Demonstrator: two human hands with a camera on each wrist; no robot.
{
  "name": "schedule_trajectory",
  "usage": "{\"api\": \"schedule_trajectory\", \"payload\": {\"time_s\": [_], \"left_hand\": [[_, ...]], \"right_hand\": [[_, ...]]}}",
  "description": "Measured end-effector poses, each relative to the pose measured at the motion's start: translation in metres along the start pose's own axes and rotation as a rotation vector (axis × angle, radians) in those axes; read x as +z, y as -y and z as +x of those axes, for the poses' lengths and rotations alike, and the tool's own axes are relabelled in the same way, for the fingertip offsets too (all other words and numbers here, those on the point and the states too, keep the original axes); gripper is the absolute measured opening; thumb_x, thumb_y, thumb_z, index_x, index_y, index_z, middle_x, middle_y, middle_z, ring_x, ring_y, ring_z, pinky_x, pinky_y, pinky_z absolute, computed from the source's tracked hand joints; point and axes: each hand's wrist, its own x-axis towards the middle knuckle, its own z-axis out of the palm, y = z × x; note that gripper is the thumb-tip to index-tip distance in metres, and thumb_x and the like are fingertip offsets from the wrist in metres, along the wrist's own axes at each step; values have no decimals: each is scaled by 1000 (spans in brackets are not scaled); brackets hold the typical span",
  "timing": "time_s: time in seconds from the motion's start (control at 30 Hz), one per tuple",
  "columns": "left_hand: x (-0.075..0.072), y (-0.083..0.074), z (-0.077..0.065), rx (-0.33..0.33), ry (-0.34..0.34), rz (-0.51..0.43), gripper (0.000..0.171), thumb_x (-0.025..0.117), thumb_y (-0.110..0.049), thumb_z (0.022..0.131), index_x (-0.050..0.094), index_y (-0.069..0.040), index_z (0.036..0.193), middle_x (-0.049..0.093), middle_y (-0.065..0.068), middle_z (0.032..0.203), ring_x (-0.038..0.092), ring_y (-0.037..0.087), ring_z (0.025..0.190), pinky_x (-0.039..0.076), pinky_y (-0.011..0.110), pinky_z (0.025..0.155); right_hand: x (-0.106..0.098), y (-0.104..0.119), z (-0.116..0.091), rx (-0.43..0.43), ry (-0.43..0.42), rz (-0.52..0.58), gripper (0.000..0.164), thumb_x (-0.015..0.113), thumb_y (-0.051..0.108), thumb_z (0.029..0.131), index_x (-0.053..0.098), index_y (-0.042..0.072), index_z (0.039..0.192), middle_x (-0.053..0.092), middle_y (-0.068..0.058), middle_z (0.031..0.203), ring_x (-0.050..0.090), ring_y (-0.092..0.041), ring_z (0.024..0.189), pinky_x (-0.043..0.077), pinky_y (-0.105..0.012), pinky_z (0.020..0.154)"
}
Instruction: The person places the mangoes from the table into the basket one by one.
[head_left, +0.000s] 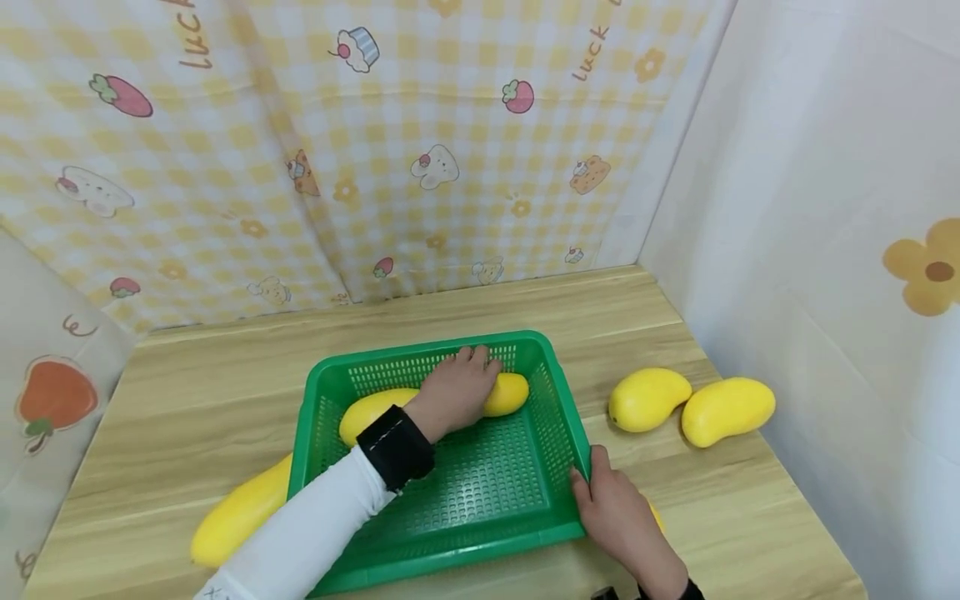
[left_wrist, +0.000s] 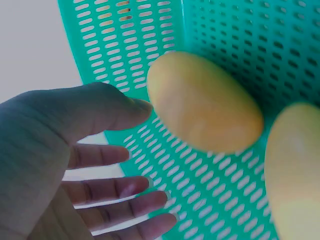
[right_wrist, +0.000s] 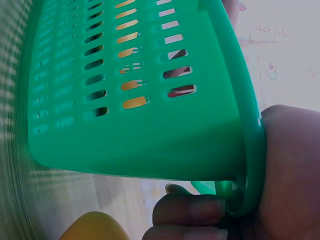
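My left hand reaches into a green plastic basket. Its fingers are extended over a yellow mango near the back wall, and a second mango lies to the left, partly behind the wrist. In the left wrist view, the thumb tip is at the end of one mango, while the other fingers stay apart from it; another mango lies alongside. My right hand grips the basket's right rim, its fingers curled round the edge in the right wrist view.
Two mangoes lie on the wooden table to the right. Another yellow fruit is mostly hidden behind the right hand. Left of the basket sits a long yellow fruit. A patterned curtain hangs behind.
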Motion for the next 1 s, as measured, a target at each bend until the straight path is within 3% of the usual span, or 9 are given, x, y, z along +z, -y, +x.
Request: {"api": "schedule_trajectory", "payload": {"time_s": [0.27,0.5,0.67,0.87,1.0], "left_hand": [[-28,22,-29,-16,-7,-62,45,68,-19,89,53,-2,127,51,18,119,52,31,103,48,41,82],[-44,40,-51,-48,-130,-31,48,71,-20,86,52,1,125,53,19,111,53,30,93,49,39,71],[-48,56,-67,-82,-204,-32,48,71,-17,85,51,2,123,54,19,107,54,31,92,48,38,67],[-48,76,-86,-175,-198,-51,50,70,-12,84,50,5,127,54,21,109,55,34,95,49,42,70],[-47,93,-108,-206,-247,-101,50,71,-10,82,51,7,125,56,22,107,57,34,89,50,45,70]], "right_hand": [[0,0,1,-13,0,5,33,47,22,101,40,-3,122,50,-5,68,49,-16,56,39,-31,47],[-1,0,2,-2,-9,-2,28,48,19,100,41,-2,117,47,-6,64,48,-17,53,38,-31,46],[-2,0,3,-11,-4,9,31,47,20,101,40,-3,119,49,-6,67,49,-16,54,39,-31,46],[1,-1,2,-8,5,33,33,47,21,101,40,-3,122,52,-5,68,50,-15,56,40,-31,48],[3,-1,1,-5,2,46,30,48,21,101,41,-1,121,51,-5,68,50,-15,55,40,-31,48]]}}
